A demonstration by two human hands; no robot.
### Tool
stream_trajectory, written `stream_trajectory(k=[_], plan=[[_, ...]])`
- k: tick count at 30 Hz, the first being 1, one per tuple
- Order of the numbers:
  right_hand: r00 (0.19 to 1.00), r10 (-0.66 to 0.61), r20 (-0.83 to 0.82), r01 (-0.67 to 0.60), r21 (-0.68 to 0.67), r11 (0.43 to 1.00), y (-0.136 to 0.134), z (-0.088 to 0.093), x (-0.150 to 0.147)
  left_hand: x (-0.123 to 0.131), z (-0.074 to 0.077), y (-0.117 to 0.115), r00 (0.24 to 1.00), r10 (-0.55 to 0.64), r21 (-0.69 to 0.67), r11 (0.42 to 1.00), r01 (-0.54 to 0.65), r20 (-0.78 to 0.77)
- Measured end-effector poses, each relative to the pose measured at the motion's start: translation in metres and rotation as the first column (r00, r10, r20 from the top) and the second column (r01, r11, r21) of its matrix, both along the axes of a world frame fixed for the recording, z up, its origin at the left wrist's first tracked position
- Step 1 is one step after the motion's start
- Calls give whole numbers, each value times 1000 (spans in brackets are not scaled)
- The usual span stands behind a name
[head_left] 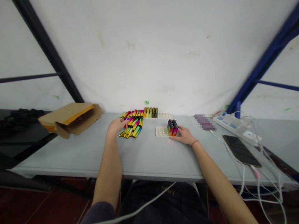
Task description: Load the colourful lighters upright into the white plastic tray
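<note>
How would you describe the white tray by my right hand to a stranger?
On the grey table, look right of the loose pile of rainbow lighters under the left hand. The white tray lies at the fingertips of the right hand. Unlike the other white tray nearer the wall, it has a block of upright dark-topped lighters at its right end.

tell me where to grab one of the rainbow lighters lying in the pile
Pinch a lighter at the near edge of the pile across its narrow sides, fingers coming from above, near side. They lie flat, packed side by side on the table, so the free near ends probably give most room.
</note>
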State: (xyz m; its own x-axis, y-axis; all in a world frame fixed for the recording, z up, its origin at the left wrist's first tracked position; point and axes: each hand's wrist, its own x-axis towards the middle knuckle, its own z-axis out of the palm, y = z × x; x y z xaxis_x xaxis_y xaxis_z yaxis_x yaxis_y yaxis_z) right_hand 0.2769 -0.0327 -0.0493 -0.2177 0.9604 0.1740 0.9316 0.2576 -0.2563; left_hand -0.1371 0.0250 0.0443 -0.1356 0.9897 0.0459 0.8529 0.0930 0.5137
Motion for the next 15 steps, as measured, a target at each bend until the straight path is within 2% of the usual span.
stream_trajectory(k=[2, 3, 4, 6, 8, 9, 11, 15], plan=[[1000, -1, 1, 1, -2, 1000, 1, -1, 1, 12, 5, -4, 960, -87, 122, 991, 56, 265], [1000, 0, 0, 0, -2, 1000, 1, -1, 1, 21, 6, -5, 896, -147, 175, 981, 79, 418], [1000, 1, -1, -1, -2, 1000, 1, -1, 1, 33, 8, -8, 795, -200, 206, 974, 97, 573], [1000, 5, -5, -6, -2, 1000, 1, -1, 2, 59, 8, -12, 539, -254, 218, 967, 132, 803], [1000, 11, -9, -11, -5, 1000, 1, 0, 2, 85, 6, -18, 350, -237, 201, 970, 135, 906], [1000, 13, -9, -13, -7, 1000, 1, 0, 2, 96, 4, -21, 290, -224, 188, 971, 146, 930], [1000, 12, -6, -12, -12, 1000, 1, 1, 1, 115, -1, -28, 225, -219, 169, 961, 220, 950], [1000, 8, 2, -8, -21, 1000, 1, 1, 1, 142, -14, -38, 171, -188, 120, 931, 345, 967]])
